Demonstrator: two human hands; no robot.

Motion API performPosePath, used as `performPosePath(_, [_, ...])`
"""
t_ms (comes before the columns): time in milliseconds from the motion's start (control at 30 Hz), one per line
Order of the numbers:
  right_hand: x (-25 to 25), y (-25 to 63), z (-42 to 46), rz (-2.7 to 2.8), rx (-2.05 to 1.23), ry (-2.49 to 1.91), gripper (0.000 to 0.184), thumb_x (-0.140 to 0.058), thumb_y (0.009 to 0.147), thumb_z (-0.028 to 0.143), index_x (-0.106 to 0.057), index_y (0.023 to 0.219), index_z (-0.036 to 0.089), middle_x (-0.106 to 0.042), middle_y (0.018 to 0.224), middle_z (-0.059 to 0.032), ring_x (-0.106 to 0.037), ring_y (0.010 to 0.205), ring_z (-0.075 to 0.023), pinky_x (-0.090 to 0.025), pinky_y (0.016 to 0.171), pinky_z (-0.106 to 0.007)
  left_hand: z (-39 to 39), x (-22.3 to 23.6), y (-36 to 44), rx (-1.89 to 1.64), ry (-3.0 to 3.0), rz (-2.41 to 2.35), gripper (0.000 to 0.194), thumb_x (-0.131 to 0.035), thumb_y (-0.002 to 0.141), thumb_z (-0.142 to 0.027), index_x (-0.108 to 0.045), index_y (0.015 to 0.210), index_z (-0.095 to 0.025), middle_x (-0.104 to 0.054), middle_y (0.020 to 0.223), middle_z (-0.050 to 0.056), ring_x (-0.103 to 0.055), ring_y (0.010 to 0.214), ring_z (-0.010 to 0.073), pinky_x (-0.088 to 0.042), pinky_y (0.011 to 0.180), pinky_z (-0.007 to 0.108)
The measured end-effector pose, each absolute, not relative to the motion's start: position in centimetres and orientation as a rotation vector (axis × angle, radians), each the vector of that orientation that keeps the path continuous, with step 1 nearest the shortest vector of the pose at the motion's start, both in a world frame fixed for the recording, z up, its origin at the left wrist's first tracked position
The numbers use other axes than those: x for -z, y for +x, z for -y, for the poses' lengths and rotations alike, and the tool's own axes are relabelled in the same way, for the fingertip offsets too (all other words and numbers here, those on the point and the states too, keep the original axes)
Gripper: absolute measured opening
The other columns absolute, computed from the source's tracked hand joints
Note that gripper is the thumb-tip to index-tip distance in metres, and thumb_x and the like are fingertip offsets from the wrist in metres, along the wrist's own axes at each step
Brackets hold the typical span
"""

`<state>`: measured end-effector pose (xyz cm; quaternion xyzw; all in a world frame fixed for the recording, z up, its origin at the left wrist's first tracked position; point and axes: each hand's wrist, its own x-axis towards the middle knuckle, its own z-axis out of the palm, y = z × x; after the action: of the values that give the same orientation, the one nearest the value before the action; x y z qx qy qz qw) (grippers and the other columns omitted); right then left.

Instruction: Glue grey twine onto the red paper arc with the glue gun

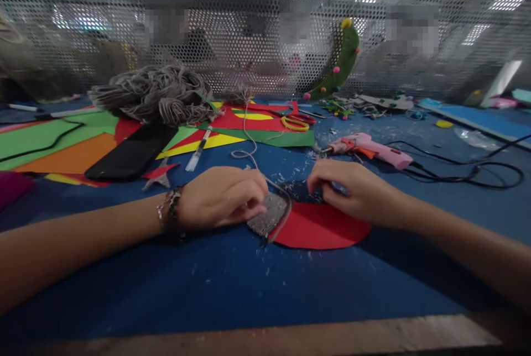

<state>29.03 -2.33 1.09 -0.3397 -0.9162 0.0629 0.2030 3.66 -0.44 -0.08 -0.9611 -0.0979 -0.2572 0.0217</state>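
Note:
A red paper piece (pixel 319 229) with a curved lower edge lies on the table before me. Grey yarn (pixel 271 215) covers its left end in close rows, and a loose strand (pixel 286 209) loops along the border of those rows. My left hand (pixel 224 195), wearing bracelets, is closed at the left of the yarn-covered end; its curled fingers hide whatever they may hold. Over the upper right edge of the red paper is my right hand (pixel 352 187), loosely bent, thumb and forefinger apart, with nothing visible between them.
A grey yarn heap (pixel 157 93), black phone (pixel 133 151), pen (pixel 199 148) and coloured papers (pixel 62 151) lie left. Yellow-handled scissors (pixel 295 122) are behind. A pink glue gun (pixel 369 148) with black cord lies right. A perforated metal screen (pixel 257 30) stands beyond.

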Motion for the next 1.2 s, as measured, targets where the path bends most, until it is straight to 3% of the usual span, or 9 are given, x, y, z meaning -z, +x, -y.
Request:
performPosePath(200, [-1.7,30.9,0.6,2.491,-0.013,-1.067,0.018,-0.040,0.070,0.011,-0.054,0.068,0.022,-0.062,0.069,-0.0020,-0.055,0.066,-0.0141,-0.040,0.064,-0.028,0.6,-0.3,3.3,0.915,-3.031,0.584,0.035,-0.036,0.097,-0.031,-0.033,0.063,-0.020,-0.044,0.056,-0.004,-0.040,0.048,0.0087,-0.033,0.047,0.021])
performPosePath(333, [-3.0,32.8,-0.4,2.302,0.064,-1.305,0.018,-0.041,0.069,0.013,-0.057,0.067,0.021,-0.065,0.073,-0.0052,-0.057,0.065,-0.0147,-0.040,0.063,-0.030,0.4,0.2,3.1,0.993,-3.060,0.618,0.034,-0.041,0.096,-0.034,-0.039,0.065,-0.019,-0.048,0.064,-0.002,-0.044,0.054,0.0089,-0.035,0.051,0.021])
performPosePath(467, [-4.1,35.4,-1.5,2.104,0.272,-1.544,0.018,-0.044,0.069,0.012,-0.059,0.062,0.019,-0.062,0.062,-0.0045,-0.046,0.053,-0.0092,-0.034,0.056,-0.028,0.2,0.3,2.9,1.002,-3.154,0.651,0.032,-0.045,0.094,-0.040,-0.049,0.071,-0.018,-0.056,0.069,-0.002,-0.050,0.060,0.0089,-0.039,0.057,0.019])
performPosePath(667, [-4.5,39.1,-2.4,1.933,0.388,-1.919,0.018,-0.043,0.068,0.016,-0.060,0.063,0.018,-0.060,0.061,-0.0034,-0.044,0.052,-0.0088,-0.033,0.057,-0.029,0.3,-0.5,3.0,1.050,-3.217,0.831,0.044,-0.052,0.087,-0.052,-0.052,0.061,-0.016,-0.054,0.053,-0.005,-0.044,0.046,0.0056,-0.034,0.044,0.015])
performPosePath(767, [-4.3,39.8,-2.6,1.875,0.354,-2.052,0.017,-0.042,0.065,0.017,-0.059,0.063,0.020,-0.061,0.062,-0.0029,-0.047,0.054,-0.0124,-0.034,0.057,-0.028,0.2,-0.5,3.0,1.036,-3.209,0.890,0.043,-0.054,0.087,-0.048,-0.051,0.058,-0.015,-0.048,0.044,-0.007,-0.040,0.038,0.0038,-0.031,0.039,0.013])
performPosePath(900, [-4.1,39.9,-2.8,1.902,0.216,-2.219,0.016,-0.047,0.066,0.031,-0.058,0.060,0.021,-0.063,0.064,-0.0048,-0.052,0.058,-0.0177,-0.036,0.057,-0.030,0.1,-0.5,2.8,0.997,-3.141,0.631,0.049,-0.040,0.096,-0.030,-0.041,0.049,-0.015,-0.041,0.036,-0.008,-0.037,0.033,0.0024,-0.028,0.038,0.012])
performPosePath(967, [-4.1,39.8,-2.9,1.930,0.131,-2.282,0.023,-0.048,0.066,0.041,-0.058,0.059,0.022,-0.064,0.065,-0.0057,-0.053,0.059,-0.0191,-0.037,0.059,-0.031,0.0,-0.3,2.8,1.028,-3.088,0.592,0.040,-0.040,0.095,-0.023,-0.048,0.057,-0.015,-0.049,0.045,-0.006,-0.045,0.040,0.0040,-0.033,0.043,0.012])
performPosePath(1067, [-3.9,39.7,-2.7,2.008,0.015,-2.317,0.035,-0.044,0.065,0.055,-0.056,0.059,0.022,-0.063,0.061,-0.0049,-0.053,0.058,-0.0186,-0.038,0.060,-0.031,0.2,0.0,3.0,1.035,-2.933,0.472,0.016,-0.043,0.092,-0.013,-0.058,0.089,-0.018,-0.061,0.076,0.001,-0.056,0.066,0.0095,-0.043,0.059,0.017])
performPosePath(1200, [-3.7,39.4,-2.3,2.214,-0.116,-2.251,0.058,-0.027,0.063,0.076,-0.049,0.061,0.023,-0.056,0.051,-0.0022,-0.050,0.051,-0.0160,-0.036,0.056,-0.030,0.9,0.2,3.3,0.841,-2.707,0.016,0.034,-0.034,0.093,-0.005,-0.059,0.105,-0.024,-0.061,0.085,0.000,-0.052,0.072,0.0116,-0.043,0.073,0.022])
